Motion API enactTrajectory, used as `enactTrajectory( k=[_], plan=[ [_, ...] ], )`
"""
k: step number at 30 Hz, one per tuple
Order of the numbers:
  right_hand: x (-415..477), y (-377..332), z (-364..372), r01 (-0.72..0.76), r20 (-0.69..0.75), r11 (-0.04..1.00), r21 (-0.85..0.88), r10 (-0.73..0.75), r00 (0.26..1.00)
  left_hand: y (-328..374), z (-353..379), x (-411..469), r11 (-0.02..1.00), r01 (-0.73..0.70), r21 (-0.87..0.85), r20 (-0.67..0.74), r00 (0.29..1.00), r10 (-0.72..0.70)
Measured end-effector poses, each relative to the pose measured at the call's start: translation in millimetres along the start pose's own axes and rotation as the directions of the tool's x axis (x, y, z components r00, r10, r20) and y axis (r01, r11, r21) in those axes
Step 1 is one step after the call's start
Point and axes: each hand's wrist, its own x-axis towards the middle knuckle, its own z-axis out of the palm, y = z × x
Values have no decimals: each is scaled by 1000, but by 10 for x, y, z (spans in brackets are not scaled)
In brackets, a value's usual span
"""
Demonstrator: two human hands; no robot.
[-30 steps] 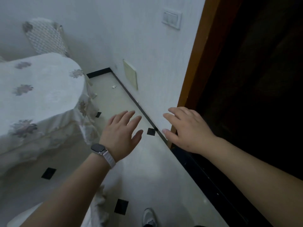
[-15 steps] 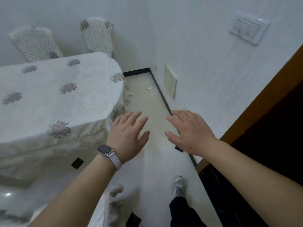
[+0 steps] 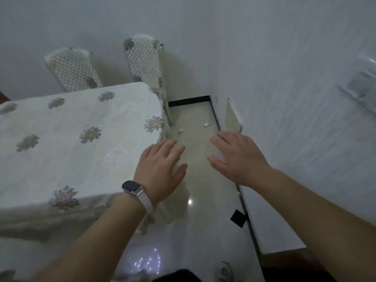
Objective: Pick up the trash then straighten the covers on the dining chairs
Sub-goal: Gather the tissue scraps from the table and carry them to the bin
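Two small white crumpled scraps of trash lie on the pale floor ahead: one [image 3: 180,130] near the table's far corner, the other [image 3: 206,124] close to the black skirting. My left hand [image 3: 160,169], with a watch on its wrist, hovers open over the table's right edge. To its right, my right hand [image 3: 238,157] is held open above the floor, nothing in it. Both hands are well short of the scraps. Two dining chairs in lattice-patterned covers stand at the table's far side, one on the left [image 3: 74,69], one on the right [image 3: 145,61].
The dining table [image 3: 61,143] under a white flowered cloth fills the left. A white wall [image 3: 284,98] runs along the right, with a cream panel [image 3: 233,117] and a switch plate [image 3: 364,88]. Between them runs a narrow floor aisle. My shoe [image 3: 224,270] shows at the bottom.
The view has swung left and moved forward, away from the dark doorway. Both chairs and a second scrap have come into view. My hands stay open and spread in front of me.
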Motion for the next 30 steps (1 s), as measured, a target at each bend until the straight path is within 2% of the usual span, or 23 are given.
enactTrajectory(
  k=[12,19,25,30],
  plan=[
    [1466,764,280,11,-16,1000,-27,-11,1000,-622,702,1502,998,-35,-49,-49,998,32],
    [2729,1167,333,-42,23,994,-99,45,999,-1277,1251,2781,990,-35,-135,40,998,40],
    [3652,1424,329,-71,27,989,-130,75,997,-1739,1536,3701,983,-110,-144,42,992,117],
    [4218,1671,434,-91,-6,989,-116,91,996,-2001,1711,4307,982,-125,-140,16,992,128]
  ],
)
